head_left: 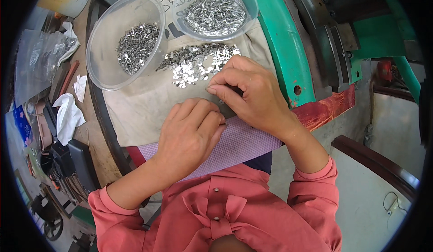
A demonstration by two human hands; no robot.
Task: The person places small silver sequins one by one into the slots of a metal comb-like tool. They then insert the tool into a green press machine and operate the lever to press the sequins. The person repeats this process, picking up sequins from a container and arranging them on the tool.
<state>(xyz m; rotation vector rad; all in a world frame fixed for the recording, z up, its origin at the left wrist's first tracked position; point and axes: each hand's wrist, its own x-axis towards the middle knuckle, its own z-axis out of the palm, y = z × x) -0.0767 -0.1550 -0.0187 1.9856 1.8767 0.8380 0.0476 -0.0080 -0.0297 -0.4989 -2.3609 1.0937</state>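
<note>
Hands met in the middle of a beige cloth (135,107) spread over a round work table (101,112). The right hand (252,94) had its fingers bent and pressed close together, and its fingertips (213,89) pinched something very small and shiny. The piece was too tiny to tell what it was. The left hand (189,134) lay just beside it, fingers curled in and close together, resting on a purple checked cloth (239,146). I could not tell if the left hand held anything.

Just past the hands, a loose pile of small silver metal bits (198,62) lay on the beige cloth, near the right hand's knuckles. Behind the pile stood two clear plastic bowls. The left bowl (124,40) held a heap of dark grey metal bits. The right bowl (216,10) held brighter, shiny metal bits. The two bowls stood touching or nearly touching.

A big green machine part (284,49) curved along the right side of the table, with a red edge (324,110) below it. White crumpled rags (67,114) lay off to the left of the table. The person wore a pink shirt (225,211) with sleeves pushed up.
</note>
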